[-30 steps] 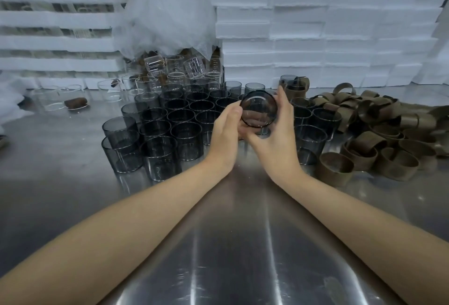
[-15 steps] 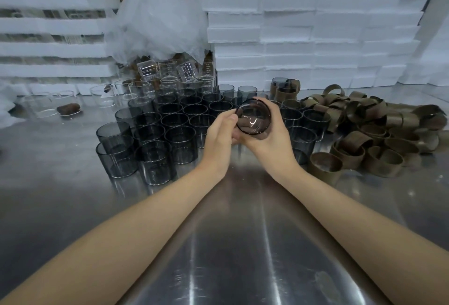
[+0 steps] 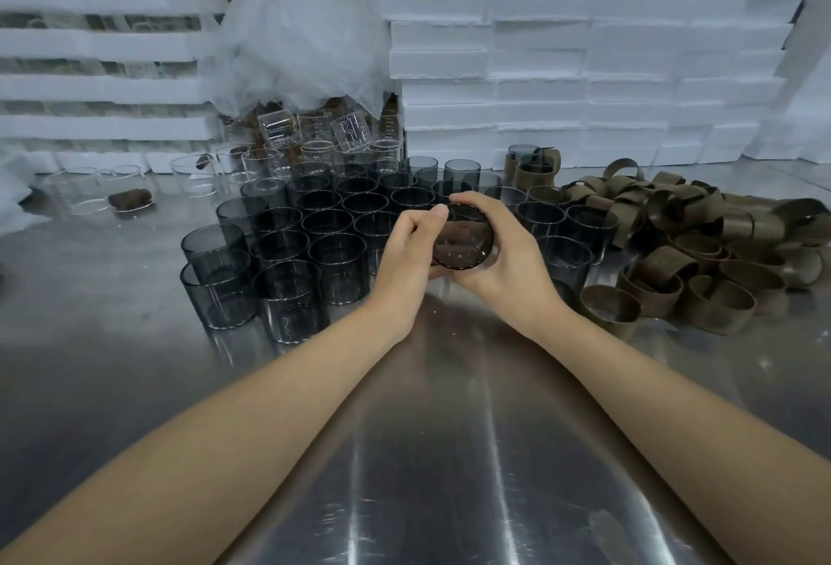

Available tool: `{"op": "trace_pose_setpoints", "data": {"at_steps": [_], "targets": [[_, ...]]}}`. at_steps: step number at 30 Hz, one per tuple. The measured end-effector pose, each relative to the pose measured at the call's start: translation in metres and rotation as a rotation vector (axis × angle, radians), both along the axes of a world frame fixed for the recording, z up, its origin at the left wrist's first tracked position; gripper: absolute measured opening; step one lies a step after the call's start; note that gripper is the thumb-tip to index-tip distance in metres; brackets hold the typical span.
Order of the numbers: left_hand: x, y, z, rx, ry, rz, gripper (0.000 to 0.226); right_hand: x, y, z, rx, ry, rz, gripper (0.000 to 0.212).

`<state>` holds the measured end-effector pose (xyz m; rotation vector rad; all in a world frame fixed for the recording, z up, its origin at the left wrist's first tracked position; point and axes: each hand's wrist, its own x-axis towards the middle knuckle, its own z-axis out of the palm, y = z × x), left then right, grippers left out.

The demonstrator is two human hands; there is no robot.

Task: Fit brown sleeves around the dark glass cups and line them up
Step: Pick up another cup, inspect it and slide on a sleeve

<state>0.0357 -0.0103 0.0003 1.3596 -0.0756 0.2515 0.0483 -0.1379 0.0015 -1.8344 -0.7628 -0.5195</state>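
Note:
A dark glass cup (image 3: 461, 243) is held on its side above the steel table, its round base turned toward me. My right hand (image 3: 508, 263) wraps it from the right and below. My left hand (image 3: 407, 258) grips its left edge with curled fingers. Brown shows through the glass, but I cannot tell whether a sleeve is on it. Behind my hands stand several bare dark cups (image 3: 288, 276) in rows. A heap of brown sleeves (image 3: 701, 249) lies at the right.
Two sleeved cups (image 3: 533, 166) stand at the back by white foam blocks (image 3: 584, 69). Clear glasses (image 3: 314, 146) and a plastic bag (image 3: 292, 24) sit behind the dark cups. Foam trays (image 3: 99, 47) stack at the left. Bare steel table (image 3: 427, 452) lies near me.
Both hands have brought the cup a little lower and nearer to me, and the fingers have shifted round it.

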Motion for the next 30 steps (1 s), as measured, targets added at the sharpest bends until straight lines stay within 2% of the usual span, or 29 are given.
{"op": "trace_pose_setpoints", "data": {"at_steps": [10,14,19,23,30], "targets": [[-0.005,-0.003,0.003,0.014,0.088,-0.006,0.047,-0.005,0.001,0.005,-0.090,-0.090,-0.085,0.058],[-0.006,-0.006,0.005,0.048,0.124,0.023,0.045,-0.006,0.002,0.005,-0.126,-0.101,-0.126,0.056],[-0.008,-0.010,0.004,0.080,0.127,0.042,0.054,-0.005,0.004,0.004,-0.104,0.025,-0.147,0.061],[-0.009,-0.011,0.003,0.112,0.106,0.025,0.056,-0.003,0.003,0.004,-0.041,0.111,-0.167,0.058],[-0.007,-0.011,0.001,0.076,0.070,-0.043,0.042,0.007,-0.001,0.004,0.063,0.234,-0.155,0.053]]}}
